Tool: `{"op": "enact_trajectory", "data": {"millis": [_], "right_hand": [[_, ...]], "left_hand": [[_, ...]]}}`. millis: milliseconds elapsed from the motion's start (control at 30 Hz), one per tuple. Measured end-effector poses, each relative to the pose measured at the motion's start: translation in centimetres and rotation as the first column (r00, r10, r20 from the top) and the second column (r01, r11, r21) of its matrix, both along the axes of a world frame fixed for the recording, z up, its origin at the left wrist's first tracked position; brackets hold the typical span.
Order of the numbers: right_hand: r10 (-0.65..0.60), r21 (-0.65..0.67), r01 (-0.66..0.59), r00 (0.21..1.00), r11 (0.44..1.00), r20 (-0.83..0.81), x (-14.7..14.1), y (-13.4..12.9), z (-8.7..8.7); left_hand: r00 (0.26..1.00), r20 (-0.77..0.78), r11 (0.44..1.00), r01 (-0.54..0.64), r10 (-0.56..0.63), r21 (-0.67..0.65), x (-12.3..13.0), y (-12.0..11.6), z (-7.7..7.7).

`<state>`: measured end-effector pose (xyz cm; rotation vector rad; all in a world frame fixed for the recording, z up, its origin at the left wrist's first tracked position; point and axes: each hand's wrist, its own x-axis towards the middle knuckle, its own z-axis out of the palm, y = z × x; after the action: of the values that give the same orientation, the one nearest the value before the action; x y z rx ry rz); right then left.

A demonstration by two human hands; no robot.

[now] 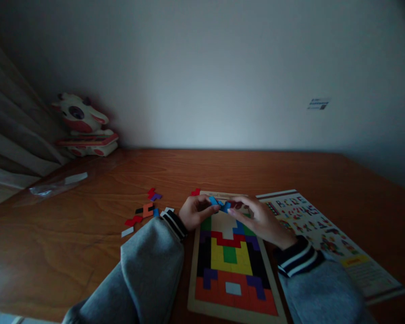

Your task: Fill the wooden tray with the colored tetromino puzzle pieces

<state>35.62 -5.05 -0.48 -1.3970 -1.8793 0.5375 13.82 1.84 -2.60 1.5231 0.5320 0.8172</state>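
Head view, hands [258, 219] angled inward, pinching blue pieces [226, 207] above board [236, 313]

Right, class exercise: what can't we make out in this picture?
In the head view:
Blue shape: left hand and right hand cover parts; one piece or two is unclear.
Puzzle board: hands hide part of its far end; picture's bottom edge cuts a near corner.
Printed sheet: small text blurred.
Wall label: wording too small.

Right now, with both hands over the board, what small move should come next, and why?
Probably lower the blue piece in the right hand toward the bare patch of the board: it is held above the board, and that patch lies unfilled, with fitted pieces on both sides.
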Motion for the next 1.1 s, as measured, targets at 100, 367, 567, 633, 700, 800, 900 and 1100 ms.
{"op": "enact_trajectory", "data": {"millis": [100,367,567,633,700,800,900,1100], "right_hand": [[0.026,-0.047,-0.029,0.997,0.998,-0.073,-0.6,-0.1,0.1],[-0.047,-0.084,0.031,0.979,0.996,-0.196,-0.5,0.0,-0.6],[0.002,-0.079,-0.021,0.974,0.997,-0.227,-0.7,0.2,-1.6],[0.000,-0.069,-0.019,0.966,0.997,-0.259,-0.7,0.3,-1.9],[-0.007,-0.072,-0.014,0.961,0.997,-0.275,-0.7,0.3,-2.0],[-0.035,-0.069,0.023,0.983,0.997,-0.180,-0.9,0.2,-1.7],[-0.059,-0.056,0.055,0.996,0.997,-0.074,-1.4,-0.1,-1.1],[0.001,-0.011,-0.001,1.000,1.000,-0.025,-2.7,-0.4,-1.2]], "left_hand": [[0.998,0.031,0.999,0.050,-0.050,-0.013,0.1,-0.5,0.2],[0.989,0.028,0.983,-0.138,0.142,-0.118,0.2,0.7,-0.2],[0.974,-0.003,0.964,-0.226,0.227,-0.142,0.1,1.2,-0.4],[0.974,-0.002,0.964,-0.225,0.227,-0.141,0.1,1.1,-0.4],[0.973,0.000,0.963,-0.227,0.230,-0.145,0.1,1.0,-0.3],[0.972,0.004,0.961,-0.233,0.237,-0.150,0.2,0.9,-0.3],[0.972,0.014,0.964,-0.229,0.233,-0.138,0.4,0.9,-0.5],[0.971,0.011,0.964,-0.235,0.238,-0.127,0.5,1.0,-0.9]]}}
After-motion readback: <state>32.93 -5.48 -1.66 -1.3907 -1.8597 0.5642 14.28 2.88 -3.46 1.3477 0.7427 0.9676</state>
